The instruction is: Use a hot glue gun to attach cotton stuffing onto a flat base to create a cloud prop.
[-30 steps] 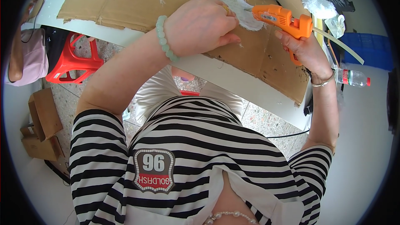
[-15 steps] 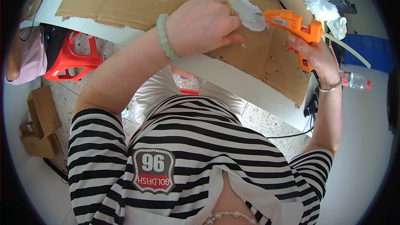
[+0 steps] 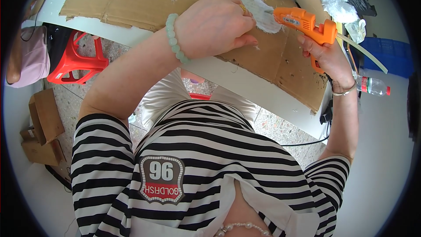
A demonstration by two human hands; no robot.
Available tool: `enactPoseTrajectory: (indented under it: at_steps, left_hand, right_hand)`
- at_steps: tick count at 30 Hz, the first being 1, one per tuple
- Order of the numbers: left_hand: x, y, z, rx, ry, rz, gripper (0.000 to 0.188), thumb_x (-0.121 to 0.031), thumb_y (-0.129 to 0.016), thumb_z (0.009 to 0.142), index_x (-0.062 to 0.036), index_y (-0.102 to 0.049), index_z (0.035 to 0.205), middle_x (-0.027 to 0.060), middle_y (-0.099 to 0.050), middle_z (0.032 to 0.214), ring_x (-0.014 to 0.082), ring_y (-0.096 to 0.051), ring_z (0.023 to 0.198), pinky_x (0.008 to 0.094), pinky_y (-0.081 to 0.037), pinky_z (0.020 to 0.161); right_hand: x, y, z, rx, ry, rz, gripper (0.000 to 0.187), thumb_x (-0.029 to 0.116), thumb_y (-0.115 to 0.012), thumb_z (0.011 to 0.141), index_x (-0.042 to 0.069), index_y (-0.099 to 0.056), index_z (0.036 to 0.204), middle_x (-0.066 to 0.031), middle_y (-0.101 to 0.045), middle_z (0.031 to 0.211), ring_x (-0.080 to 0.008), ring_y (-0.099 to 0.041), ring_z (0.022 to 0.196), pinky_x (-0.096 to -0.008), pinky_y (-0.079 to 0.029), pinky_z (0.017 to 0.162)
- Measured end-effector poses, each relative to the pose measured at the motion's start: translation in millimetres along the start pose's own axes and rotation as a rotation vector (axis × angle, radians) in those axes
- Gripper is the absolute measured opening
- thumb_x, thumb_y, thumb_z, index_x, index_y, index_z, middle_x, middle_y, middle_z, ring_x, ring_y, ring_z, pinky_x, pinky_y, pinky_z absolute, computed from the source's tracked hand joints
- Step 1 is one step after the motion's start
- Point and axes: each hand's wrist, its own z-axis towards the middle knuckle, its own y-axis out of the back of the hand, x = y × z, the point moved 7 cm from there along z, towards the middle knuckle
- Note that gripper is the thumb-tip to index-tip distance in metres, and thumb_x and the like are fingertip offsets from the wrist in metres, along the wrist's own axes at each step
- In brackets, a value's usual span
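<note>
Pad (image 3: 254, 1): white and fuzzy, I see it on the cardboard (image 3: 289, 61), long axis 10 to 4 o'clock.
Left hand (image 3: 219, 25): nearer, pad toward its 2 o'clock; fingers curled, but whether they pinch the edge I cannot tell.
Right hand (image 3: 326, 55): wrapped around the orange glue gun (image 3: 302, 20), pad toward 10 o'clock.
Nozzle (image 3: 269, 12): above the pad's 4 o'clock end; contact unclear to me.

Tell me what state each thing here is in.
Orange glue gun: in the right hand; on or off unclear
Glue stick: sticking out of the gun's back
Cardboard sheet: laid out, creased
White sole-shaped fabric piece: on the cardboard sheet
Left hand: fingers curled by the fabric, grip unclear
Clear plastic bottle: capped
Cardboard box: open
</note>
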Motion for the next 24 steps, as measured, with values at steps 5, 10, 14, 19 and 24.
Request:
enactPoseTrajectory:
  at_steps: [5,10,14,19,24]
  left_hand:
    - [-0.5,0.3,0.3,-0.006,-0.008,0.009,0.029,-0.026,-0.067,0.075,-0.0023,-0.062,0.091,0.0098,-0.065,0.092,0.0282,-0.059,0.094,0.0374,-0.047,0.082]
    - [-2.4,1.0,-0.4,-0.022,-0.026,0.024,0.028,-0.026,-0.067,0.075,-0.0026,-0.062,0.090,0.0096,-0.065,0.091,0.0286,-0.059,0.094,0.0373,-0.047,0.081]
    - [-1.1,0.7,0.0,-0.017,-0.023,-0.001,0.028,-0.025,-0.067,0.075,-0.0026,-0.062,0.090,0.0089,-0.065,0.089,0.0283,-0.058,0.093,0.0371,-0.048,0.079]
    - [-1.6,1.8,-0.6,-0.031,-0.041,0.010,0.027,-0.024,-0.068,0.075,-0.0022,-0.062,0.090,0.0087,-0.065,0.086,0.0284,-0.058,0.091,0.0372,-0.048,0.076]
    - [0.1,3.5,-1.0,-0.147,-0.090,0.062,0.029,-0.030,-0.066,0.076,-0.0043,-0.059,0.064,0.0059,-0.057,0.060,0.0238,-0.056,0.074,0.0360,-0.049,0.063]
  right_hand:
    - [6.9,-4.2,3.7,-0.010,0.028,-0.081,0.022,0.022,-0.065,0.085,0.004,-0.057,0.094,0.0011,-0.055,0.074,-0.0078,-0.052,0.063,-0.0214,-0.042,0.059]
    - [9.6,-7.0,8.6,0.003,0.026,-0.118,0.023,0.023,-0.065,0.085,0.004,-0.057,0.096,0.0012,-0.055,0.074,-0.0072,-0.051,0.063,-0.0214,-0.042,0.058]
    - [5.8,-0.6,5.6,0.031,0.008,-0.118,0.024,0.023,-0.064,0.086,0.003,-0.058,0.097,0.0004,-0.056,0.076,-0.0074,-0.051,0.064,-0.0218,-0.043,0.059]
    - [-2.0,11.4,-9.0,0.015,-0.036,-0.068,0.023,0.020,-0.062,0.086,0.002,-0.058,0.098,-0.0004,-0.057,0.078,-0.0084,-0.052,0.065,-0.0226,-0.044,0.061]
    - [-12.8,20.1,-14.1,0.004,-0.059,-0.019,0.023,0.020,-0.062,0.086,0.001,-0.057,0.099,-0.0010,-0.057,0.079,-0.0088,-0.052,0.065,-0.0232,-0.044,0.061]
